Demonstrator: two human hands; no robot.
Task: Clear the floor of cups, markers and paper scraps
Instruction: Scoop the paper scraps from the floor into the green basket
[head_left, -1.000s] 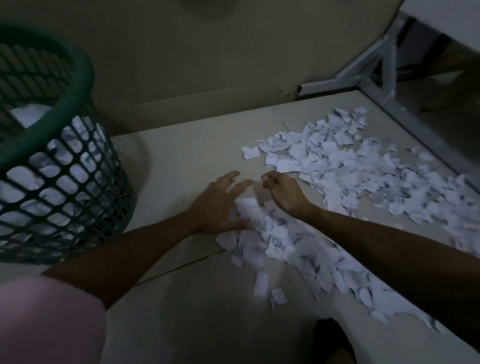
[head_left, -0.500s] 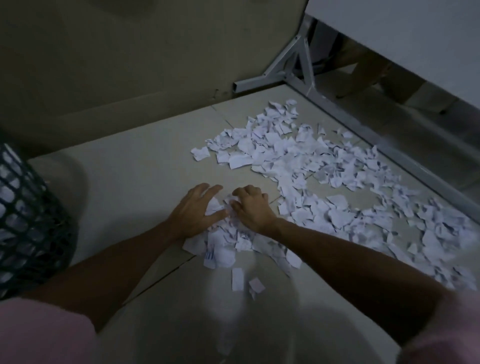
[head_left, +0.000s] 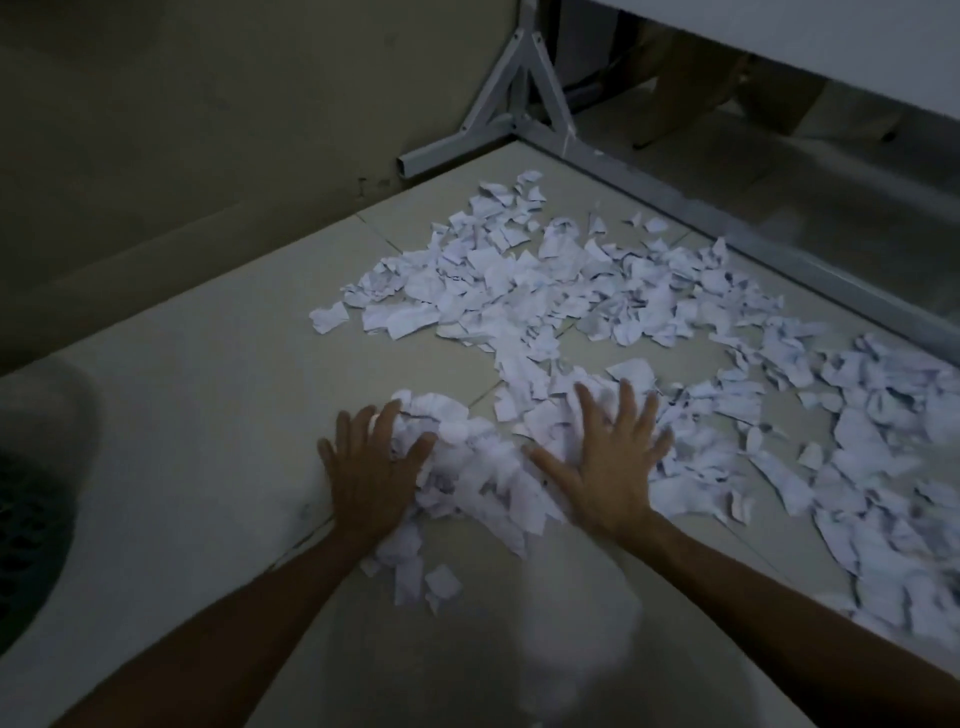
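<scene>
Torn white paper scraps (head_left: 566, 301) lie spread over the tiled floor, from the middle out to the right edge. A small heap of scraps (head_left: 472, 457) sits between my hands. My left hand (head_left: 371, 465) lies flat with fingers spread against the heap's left side. My right hand (head_left: 610, 457) rests palm down with straight, spread fingers on scraps at the heap's right side. Neither hand grips anything. No cups or markers are in view.
A green mesh waste basket (head_left: 31, 525) shows at the left edge, mostly out of frame. A grey metal table frame (head_left: 535, 119) and its floor rail (head_left: 779, 249) run along the back right. The wall (head_left: 208, 104) closes the far side.
The view has swung right, so the basket has slid nearly out of frame. My right hand has uncurled and moved right; both hands now lie flat and farther apart.
</scene>
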